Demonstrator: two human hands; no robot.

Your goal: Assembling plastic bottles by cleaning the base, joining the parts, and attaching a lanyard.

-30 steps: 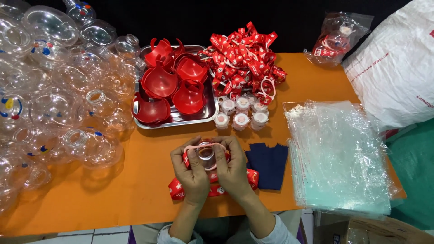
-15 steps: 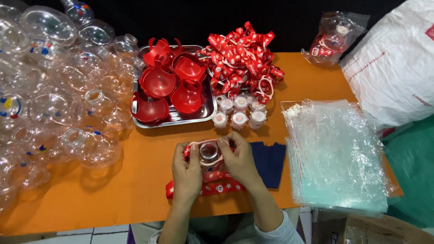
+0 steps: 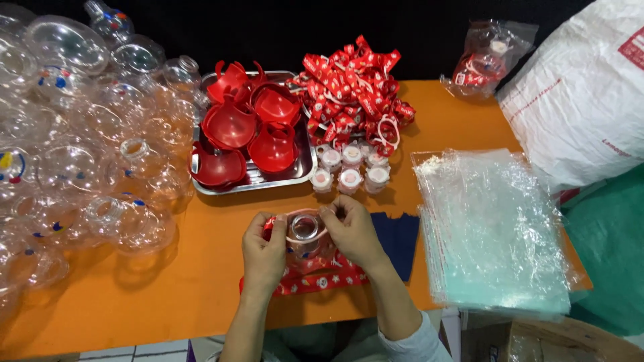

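Both of my hands grip a small clear round bottle [image 3: 305,231] with a pale ring at its neck, held over the orange table [image 3: 168,295]. My left hand [image 3: 263,251] clasps its left side and my right hand [image 3: 353,231] pinches the right of the ring. A red patterned strap [image 3: 315,280] hangs from the bottle and lies on the table under my hands. Just right of my right hand lies a dark blue cloth [image 3: 399,238].
A metal tray [image 3: 305,171] of red plastic cup parts sits behind my hands. Several small white caps [image 3: 349,167] and a heap of red straps [image 3: 352,87] lie beside it. Clear bottles [image 3: 74,161] crowd the left. Clear plastic bags [image 3: 493,231] are stacked at right, beside a white sack [image 3: 577,94].
My hands have shifted slightly on the bottle's neck ring, and the strap now trails below them. The view has drifted a little.
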